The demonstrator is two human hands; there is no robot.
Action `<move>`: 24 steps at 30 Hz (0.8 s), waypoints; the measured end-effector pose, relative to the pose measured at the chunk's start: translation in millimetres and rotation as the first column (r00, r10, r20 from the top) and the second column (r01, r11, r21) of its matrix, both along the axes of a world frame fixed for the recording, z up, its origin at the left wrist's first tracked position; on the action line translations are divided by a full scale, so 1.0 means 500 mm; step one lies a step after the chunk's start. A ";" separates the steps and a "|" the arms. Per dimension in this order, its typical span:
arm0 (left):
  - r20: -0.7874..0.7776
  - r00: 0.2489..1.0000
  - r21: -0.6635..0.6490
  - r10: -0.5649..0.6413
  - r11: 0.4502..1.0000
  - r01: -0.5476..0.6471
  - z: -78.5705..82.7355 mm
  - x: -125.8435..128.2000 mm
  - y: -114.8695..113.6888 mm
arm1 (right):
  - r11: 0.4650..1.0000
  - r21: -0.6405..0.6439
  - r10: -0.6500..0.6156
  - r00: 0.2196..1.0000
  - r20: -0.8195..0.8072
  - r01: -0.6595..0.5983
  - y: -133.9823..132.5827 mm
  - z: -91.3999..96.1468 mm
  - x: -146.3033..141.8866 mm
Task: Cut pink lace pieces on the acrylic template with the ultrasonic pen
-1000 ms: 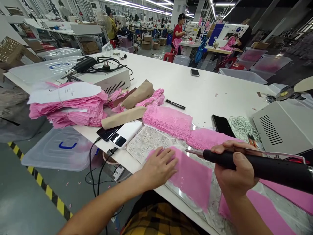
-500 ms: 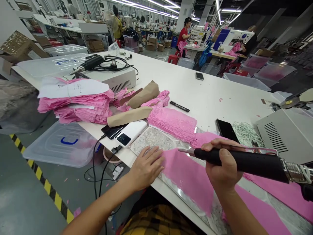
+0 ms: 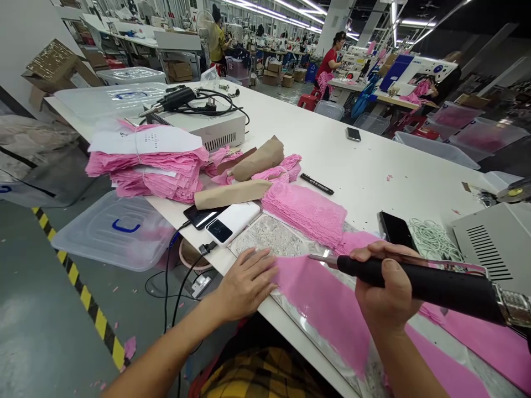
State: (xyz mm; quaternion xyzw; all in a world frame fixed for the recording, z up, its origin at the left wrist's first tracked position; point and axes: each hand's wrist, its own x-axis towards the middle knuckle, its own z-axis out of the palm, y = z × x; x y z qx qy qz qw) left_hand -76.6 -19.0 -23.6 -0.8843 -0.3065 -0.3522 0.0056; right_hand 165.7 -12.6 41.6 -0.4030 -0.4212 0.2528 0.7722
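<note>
Head camera: the right grip (image 3: pixel 385 290) is closed around a black-handled tool (image 3: pixel 452 287) with a pointed metal tip, the thumb lying along the top of the handle. The tool's rear end runs out past the right edge and is cut off. The tip points left, at the upper edge of a pink fabric piece (image 3: pixel 323 312); whether it touches the cloth or hangs just above it, I cannot tell.

The left grip (image 3: pixel 249 282) is spread flat, palm down and holding nothing, its fingers over the left end of that piece, which they hide. The fabric lies slantwise on a marbled board (image 3: pixel 269 233) at the near side of the white desk (image 3: pixel 298 135), and the right hand covers part of its far right side. More pink fabric (image 3: pixel 443 359) shows beyond the right forearm, partly blocked by it.

Just behind the board's upper edge sits a layered stack of pink pieces (image 3: pixel 307 213). A white power bank (image 3: pixel 238 221) partly covers a dark phone (image 3: pixel 198 216). Near the right hand, another black phone (image 3: pixel 396 231) lies beside tangled pale green cord (image 3: pixel 435 237). Lettering on a black marker (image 3: pixel 317 184) is too small to read, as is the writing on the paper (image 3: pixel 145 139) tied over the bundled pink cloth (image 3: pixel 166 182).
</note>
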 end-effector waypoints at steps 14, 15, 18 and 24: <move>0.017 1.000 0.008 -0.003 1.000 0.003 -0.002 -0.004 -0.001 | 1.000 -0.007 -0.005 1.000 0.027 0.006 0.006 0.008 -0.004; 0.024 1.000 0.014 -0.010 1.000 0.009 -0.002 -0.005 -0.001 | 1.000 -0.004 0.001 1.000 0.021 -0.001 0.006 0.012 -0.008; 0.043 0.999 0.024 -0.028 0.999 0.027 -0.002 -0.010 -0.002 | 0.999 -0.020 0.038 0.999 0.010 -0.038 0.004 0.021 -0.022; 0.056 0.997 0.020 -0.053 0.998 0.052 -0.008 -0.022 -0.005 | 0.996 -0.050 0.077 0.997 0.008 -0.077 -0.001 0.017 -0.041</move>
